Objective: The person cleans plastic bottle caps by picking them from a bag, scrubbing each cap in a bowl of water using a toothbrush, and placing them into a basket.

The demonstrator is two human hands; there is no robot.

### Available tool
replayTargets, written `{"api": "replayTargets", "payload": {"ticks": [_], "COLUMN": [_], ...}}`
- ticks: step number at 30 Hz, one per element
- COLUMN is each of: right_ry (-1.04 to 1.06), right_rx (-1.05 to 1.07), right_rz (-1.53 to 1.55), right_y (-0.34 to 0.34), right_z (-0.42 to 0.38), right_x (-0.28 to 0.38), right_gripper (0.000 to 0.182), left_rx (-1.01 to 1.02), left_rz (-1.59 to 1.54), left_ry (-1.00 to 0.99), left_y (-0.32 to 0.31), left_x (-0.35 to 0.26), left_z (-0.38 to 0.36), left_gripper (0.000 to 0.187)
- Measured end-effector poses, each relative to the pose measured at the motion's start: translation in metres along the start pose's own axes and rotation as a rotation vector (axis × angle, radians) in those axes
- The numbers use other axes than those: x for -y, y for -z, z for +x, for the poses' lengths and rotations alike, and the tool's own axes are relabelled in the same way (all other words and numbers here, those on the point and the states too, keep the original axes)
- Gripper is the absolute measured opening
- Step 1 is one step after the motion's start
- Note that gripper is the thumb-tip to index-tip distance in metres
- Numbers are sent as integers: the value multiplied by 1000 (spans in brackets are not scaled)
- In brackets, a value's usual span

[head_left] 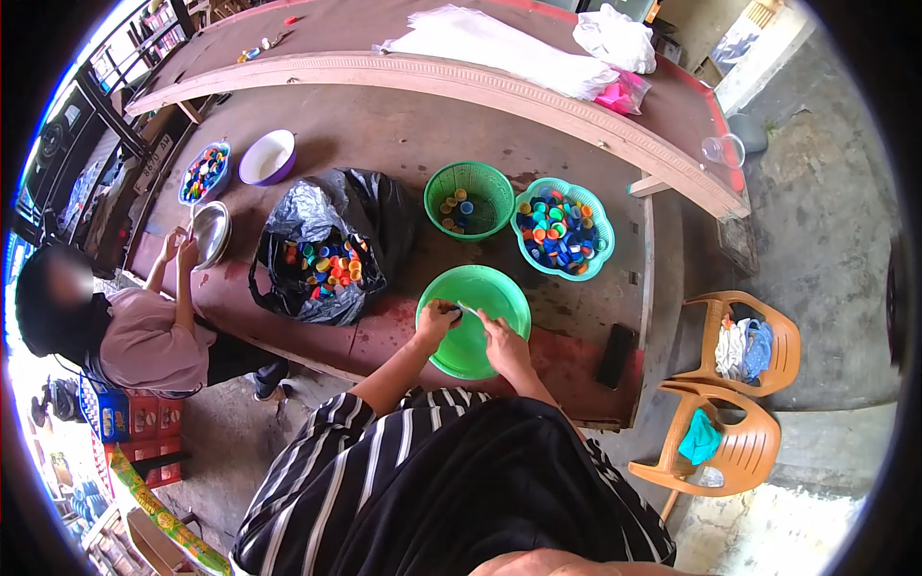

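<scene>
Both my hands are over a green basin (464, 361) at the table's front edge. My left hand (437, 324) is closed in a pinch on a small dark cap-like piece (456, 311). My right hand (505, 348) is closed on a thin pale tool (469, 308), whose tip points toward the left fingers. The tool's exact kind is too small to tell. Behind the basin stands a green basket (470, 171) with several caps at its bottom. To its right, a light-teal scalloped basket (603, 221) is full of coloured bottle caps (557, 230).
A black plastic bag (379, 206) of coloured caps lies open left of the basin. A co-worker (154, 331) works at the left by a metal bowl (211, 235). A phone (616, 355) lies at right. A raised wooden ledge (442, 72) spans the back; chairs (759, 346) stand at right.
</scene>
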State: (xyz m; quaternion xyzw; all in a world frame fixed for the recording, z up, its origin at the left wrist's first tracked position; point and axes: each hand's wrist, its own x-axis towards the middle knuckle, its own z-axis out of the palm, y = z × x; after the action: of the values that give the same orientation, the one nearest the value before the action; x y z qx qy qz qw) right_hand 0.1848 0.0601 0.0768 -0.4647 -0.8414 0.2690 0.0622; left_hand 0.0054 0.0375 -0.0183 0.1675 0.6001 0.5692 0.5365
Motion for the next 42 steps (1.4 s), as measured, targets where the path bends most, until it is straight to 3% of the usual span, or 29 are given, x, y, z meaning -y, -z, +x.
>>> {"api": "replayTargets", "payload": {"ticks": [3, 5, 8, 15, 18, 21, 24, 27, 29, 34, 37, 40, 42], "right_ry": [-77, 3, -28, 27, -111, -2, 3, 121, 36, 35, -84, 136, 67], "right_rx": [-29, -49, -30, -46, 12, -6, -27, -60, -73, -25, 14, -175, -38], "right_rz": [-28, 10, -55, -27, -237, -295, -96, -82, -85, -95, -239, -281, -255], "right_y": [-1, 3, 3, 2, 2, -5, 4, 4, 2, 10, 5, -13, -14], "right_z": [-6, -9, -5, -4, 2, 2, -5, -15, -16, -21, -9, 2, 0], "right_x": [-6, 3, 4, 5, -2, -11, 5, 9, 5, 12, -3, -19, -18], "right_gripper": [46, 47, 48, 48, 48, 49, 50, 51, 50, 51, 50, 58, 52], "left_rx": [19, 33, 69, 43, 23, 54, 72, 88, 103, 98, 121, 112, 99], "left_rz": [-21, 26, 205, 38, -33, -102, -189, -201, -191, -176, -95, -3, -78], "left_ry": [15, 14, -12, 24, 77, 74, 70, 86, 138, 112, 28, -59, -41], "left_y": [-3, -1, 4, 4, -2, 3, 6, 5, 3, 1, 1, 2, 2], "left_x": [-2, -1, -2, -7, -12, -8, -1, -1, -4, -3, -9, -9, -7], "left_z": [-2, -1, 1, -6, -11, -12, -3, -2, -8, -10, -18, -20, -21], "left_gripper": [27, 27, 28, 28, 27, 27, 26, 24, 24, 23, 24, 24, 25]}}
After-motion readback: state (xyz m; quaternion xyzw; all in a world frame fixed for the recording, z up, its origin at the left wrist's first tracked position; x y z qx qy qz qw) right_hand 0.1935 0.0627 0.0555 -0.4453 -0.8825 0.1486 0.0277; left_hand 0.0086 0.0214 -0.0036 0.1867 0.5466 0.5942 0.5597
